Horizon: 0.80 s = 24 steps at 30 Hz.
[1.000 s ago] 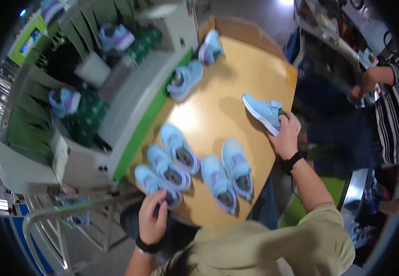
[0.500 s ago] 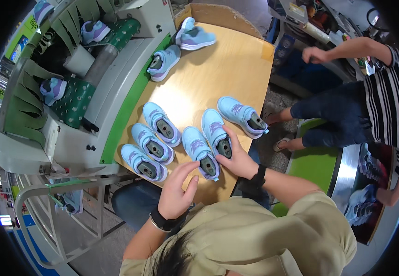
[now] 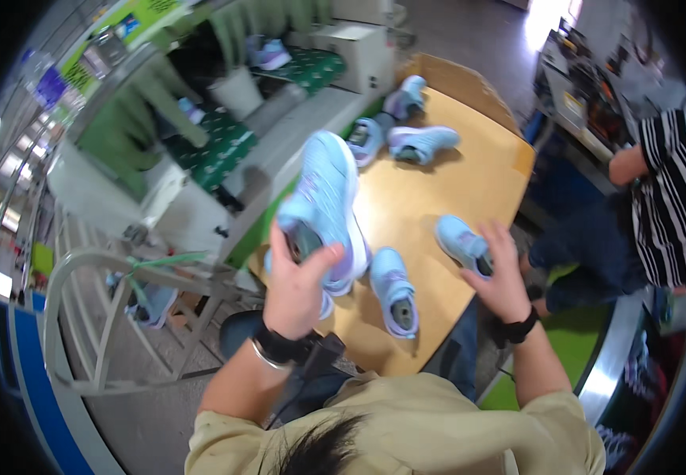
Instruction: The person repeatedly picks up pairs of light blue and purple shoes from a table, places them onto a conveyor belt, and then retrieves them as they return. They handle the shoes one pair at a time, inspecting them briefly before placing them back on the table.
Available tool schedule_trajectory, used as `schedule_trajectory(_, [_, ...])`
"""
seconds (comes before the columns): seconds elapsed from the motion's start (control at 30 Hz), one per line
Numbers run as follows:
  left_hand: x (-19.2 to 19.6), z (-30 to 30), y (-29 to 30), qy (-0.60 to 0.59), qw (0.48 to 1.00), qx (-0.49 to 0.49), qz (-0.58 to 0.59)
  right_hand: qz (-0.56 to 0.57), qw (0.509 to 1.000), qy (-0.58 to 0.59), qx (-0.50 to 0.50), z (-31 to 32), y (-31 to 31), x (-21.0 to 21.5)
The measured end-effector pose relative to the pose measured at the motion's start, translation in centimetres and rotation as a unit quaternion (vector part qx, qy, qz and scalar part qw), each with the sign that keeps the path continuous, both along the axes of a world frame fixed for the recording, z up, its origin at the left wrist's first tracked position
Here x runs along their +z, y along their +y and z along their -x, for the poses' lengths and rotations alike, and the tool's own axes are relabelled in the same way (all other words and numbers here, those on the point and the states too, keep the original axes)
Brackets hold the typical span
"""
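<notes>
Pale-blue shoe gripped in left hand, right hand spread on another shoe, green sign far left

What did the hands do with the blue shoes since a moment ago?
The left hand gripped one light blue shoe and lifted it off the wooden table. The right hand moved onto another shoe near the table's edge. The shoes at the far end stayed put.

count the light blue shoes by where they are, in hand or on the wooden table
Held up in the left hand: 1 shoe
Under the right hand on the table: 1 shoe
Lying free on the table: 4 shoes, one near and three far
Total: 6
</notes>
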<state>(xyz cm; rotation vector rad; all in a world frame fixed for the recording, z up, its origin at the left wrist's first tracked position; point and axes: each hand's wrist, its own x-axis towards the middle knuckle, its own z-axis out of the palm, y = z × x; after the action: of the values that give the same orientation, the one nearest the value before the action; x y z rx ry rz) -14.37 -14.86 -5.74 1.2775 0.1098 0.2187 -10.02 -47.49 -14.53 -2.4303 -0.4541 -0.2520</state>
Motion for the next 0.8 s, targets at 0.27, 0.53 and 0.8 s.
schedule_trajectory(0.27, [0.4, -15.7, 18.2, -0.03, 0.803, 0.444, -0.395, -0.205, 0.965, 0.16, -0.022, -4.0, -2.0, -4.1])
schedule_trajectory(0.53, [0.0, -12.6, 16.4, -0.098, 0.891, 0.298, -0.328, -0.344, 0.921, 0.122, 0.138, -17.3, 11.0, 9.4])
schedule_trajectory(0.8, [-9.0, 1.1, 5.9, 0.082, 0.757, -0.133, -0.634, -0.231, 0.945, -0.123, 0.195, -35.7, 29.1, 11.2])
